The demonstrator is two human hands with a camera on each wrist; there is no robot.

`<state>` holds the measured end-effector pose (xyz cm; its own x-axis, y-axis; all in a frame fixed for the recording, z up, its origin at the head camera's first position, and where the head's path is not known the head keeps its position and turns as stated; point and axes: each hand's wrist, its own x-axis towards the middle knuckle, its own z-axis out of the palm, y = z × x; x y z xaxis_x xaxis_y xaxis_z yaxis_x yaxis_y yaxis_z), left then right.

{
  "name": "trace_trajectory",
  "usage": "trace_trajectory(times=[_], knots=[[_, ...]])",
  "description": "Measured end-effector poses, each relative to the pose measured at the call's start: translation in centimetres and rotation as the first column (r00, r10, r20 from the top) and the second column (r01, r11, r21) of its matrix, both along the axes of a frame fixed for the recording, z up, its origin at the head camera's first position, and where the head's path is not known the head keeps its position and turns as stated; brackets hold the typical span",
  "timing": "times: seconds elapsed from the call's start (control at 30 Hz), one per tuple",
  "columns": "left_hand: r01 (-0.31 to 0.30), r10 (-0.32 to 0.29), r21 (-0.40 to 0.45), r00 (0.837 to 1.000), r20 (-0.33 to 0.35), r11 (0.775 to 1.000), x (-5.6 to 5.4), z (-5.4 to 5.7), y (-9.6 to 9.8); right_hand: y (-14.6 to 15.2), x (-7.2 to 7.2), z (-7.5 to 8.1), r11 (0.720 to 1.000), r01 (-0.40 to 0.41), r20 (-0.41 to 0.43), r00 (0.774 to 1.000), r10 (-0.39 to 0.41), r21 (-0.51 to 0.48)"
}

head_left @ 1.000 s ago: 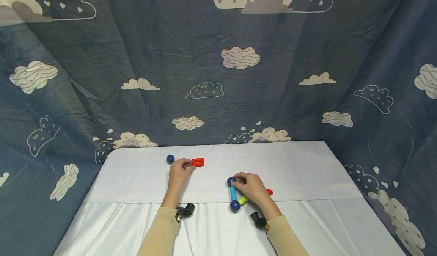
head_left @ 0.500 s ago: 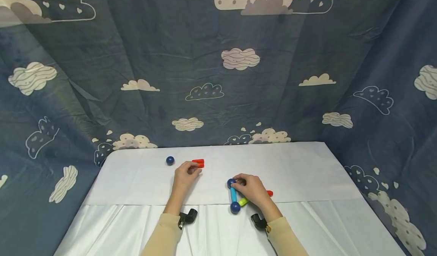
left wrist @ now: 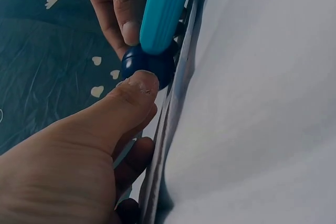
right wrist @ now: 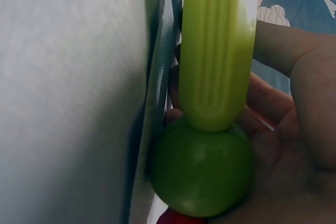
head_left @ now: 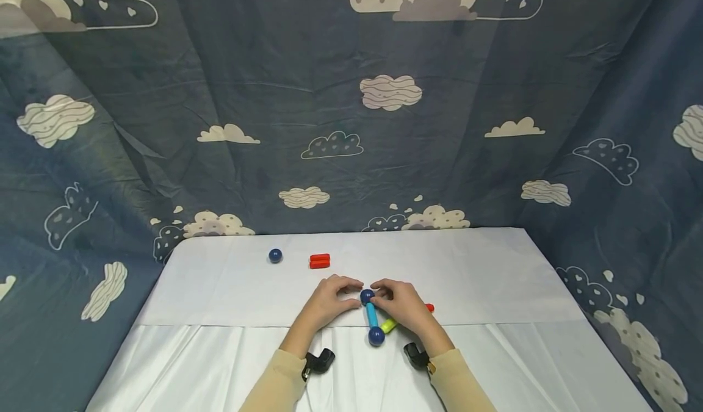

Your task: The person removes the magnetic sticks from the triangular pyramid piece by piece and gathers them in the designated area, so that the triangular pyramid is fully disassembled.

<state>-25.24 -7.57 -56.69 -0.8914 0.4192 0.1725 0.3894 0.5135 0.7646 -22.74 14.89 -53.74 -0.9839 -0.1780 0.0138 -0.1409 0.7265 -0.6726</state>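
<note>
A joined stick-and-ball building toy lies near the table's middle. It has a far dark blue ball point(head_left: 367, 296), a light blue stick point(head_left: 371, 315), a near dark blue ball point(head_left: 376, 337) and a yellow-green stick point(head_left: 389, 325). My right hand point(head_left: 405, 305) pinches the far ball from the right. Under that palm, the right wrist view shows a green ball point(right wrist: 202, 169) joined to the yellow-green stick, with a red end below. From the left, my left hand point(head_left: 326, 302) reaches the same ball, thumb and forefinger apart; its thumb overlaps the ball in the left wrist view.
Two red sticks point(head_left: 320, 261) lie side by side farther back on the white-covered table point(head_left: 472, 265). Left of them sits a loose dark blue ball point(head_left: 275, 256). A dark cloud-print curtain point(head_left: 329, 174) hangs behind and at both sides.
My left hand has let go of the red sticks and moved right and nearer, up to the far blue ball. The toy has shifted slightly left with my right hand still on it.
</note>
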Motion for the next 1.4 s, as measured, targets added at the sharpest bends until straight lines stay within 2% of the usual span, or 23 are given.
trace_trajectory(times=[0.33,0.63,0.87,1.2,1.4], knots=[[0.040,-0.039,-0.004,0.998,0.040,0.999,0.0,-0.1,0.4,-0.2,0.2,0.2,1.000,-0.027,0.024,0.999,0.027,-0.009],[0.032,-0.033,0.008,0.998,0.053,0.999,0.2,0.1,0.4,0.3,-0.1,-0.1,0.997,-0.042,-0.002,0.999,0.043,0.058],[0.035,-0.036,0.019,0.998,0.050,0.999,0.1,0.1,0.3,0.4,-0.2,-0.1,0.997,-0.043,-0.022,0.999,0.044,0.064],[0.009,-0.010,0.020,0.999,0.044,1.000,0.3,0.1,0.2,0.7,-0.4,-0.3,0.996,0.049,-0.068,0.997,-0.044,0.072],[-0.031,0.030,0.025,0.998,0.058,0.999,0.4,0.0,0.2,0.9,-0.4,-0.3,0.988,0.134,-0.067,0.989,-0.129,0.071]])
